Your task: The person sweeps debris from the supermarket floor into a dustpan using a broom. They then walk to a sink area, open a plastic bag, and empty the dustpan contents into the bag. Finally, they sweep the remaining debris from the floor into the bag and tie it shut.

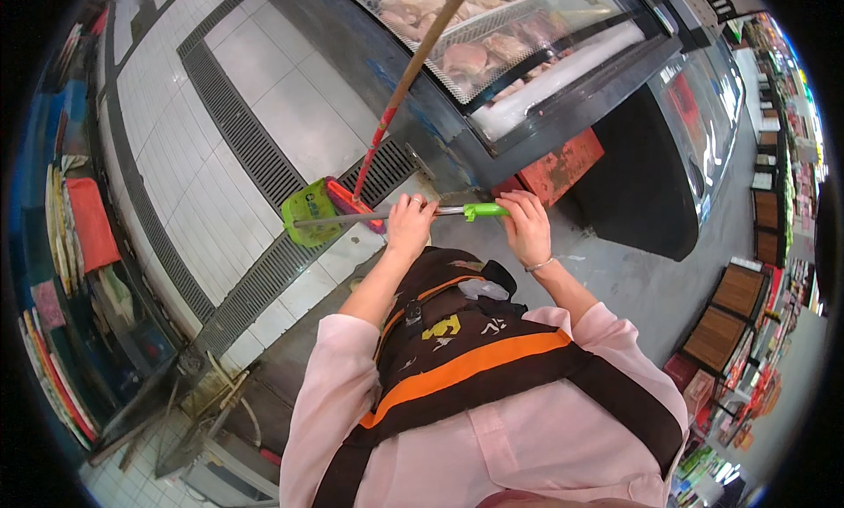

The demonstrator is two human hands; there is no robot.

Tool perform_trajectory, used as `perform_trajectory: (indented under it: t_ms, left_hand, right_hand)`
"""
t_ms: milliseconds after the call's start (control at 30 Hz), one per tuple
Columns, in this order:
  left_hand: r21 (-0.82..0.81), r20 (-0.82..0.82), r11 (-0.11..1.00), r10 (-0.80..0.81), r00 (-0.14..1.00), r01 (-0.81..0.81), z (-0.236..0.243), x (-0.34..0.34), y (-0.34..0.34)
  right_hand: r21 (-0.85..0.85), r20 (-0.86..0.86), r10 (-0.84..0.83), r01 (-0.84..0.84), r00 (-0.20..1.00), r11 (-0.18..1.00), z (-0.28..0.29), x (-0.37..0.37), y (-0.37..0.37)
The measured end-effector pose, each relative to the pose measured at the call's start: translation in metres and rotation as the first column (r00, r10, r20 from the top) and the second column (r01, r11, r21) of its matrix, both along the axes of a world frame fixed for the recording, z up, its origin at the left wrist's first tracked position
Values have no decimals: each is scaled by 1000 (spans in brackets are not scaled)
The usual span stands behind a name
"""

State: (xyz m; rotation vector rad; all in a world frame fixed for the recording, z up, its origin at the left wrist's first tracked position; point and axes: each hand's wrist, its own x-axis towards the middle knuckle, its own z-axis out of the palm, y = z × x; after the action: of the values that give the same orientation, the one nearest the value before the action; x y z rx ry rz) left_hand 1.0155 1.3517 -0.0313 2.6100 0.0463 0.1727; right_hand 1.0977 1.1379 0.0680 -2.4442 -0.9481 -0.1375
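A thin metal pole (352, 218) with a bright green plastic sleeve (483, 211) runs crosswise in front of my body. My left hand (411, 226) is closed around its grey section. At the right end, the fingers of my right hand (527, 231) close on the pole by the green sleeve. The pole's left end overlaps a bright green printed piece (309, 211) whose kind I cannot make out. Beside that piece stands a broom-like tool with a red-and-orange head (338, 196) and a long wooden handle (406, 81), leaning up past the counter.
A glass display case (563, 86) with raw meat stands ahead, a red box (563, 165) under its corner. Dark drain grates (251, 147) cross the white tiles. Shelving with cloths (92, 226) is at left; brown crates (734, 301) stand at right.
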Motion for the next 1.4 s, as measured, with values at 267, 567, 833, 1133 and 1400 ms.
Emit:
perform_trajectory:
  t_ms: [267,567,833,1133,1400]
  left_hand:
    - [-4,-129,1000,-18,991,18,-38,35,-53]
    - [-193,-421,978,-10,907,-80,-77,-74,-4]
    - [33,-836,948,200,511,-318,-62,-191,50]
    - [17,-864,920,210,457,-391,-61,-217,43]
    - [-78,-789,753,353,503,-653,-42,-239,36]
  right_hand:
    - [-312,82,-363,370,928,875,-103,47,-60]
    - [-672,-11,-623,456,782,584,-257,120,-143]
    - [-753,199,-399,400,895,523,-362,129,-191]
    - [-757,-10,-602,388,799,527,-347,124,-177]
    - [-921,296,-556,386,777,49,-319,114,-155]
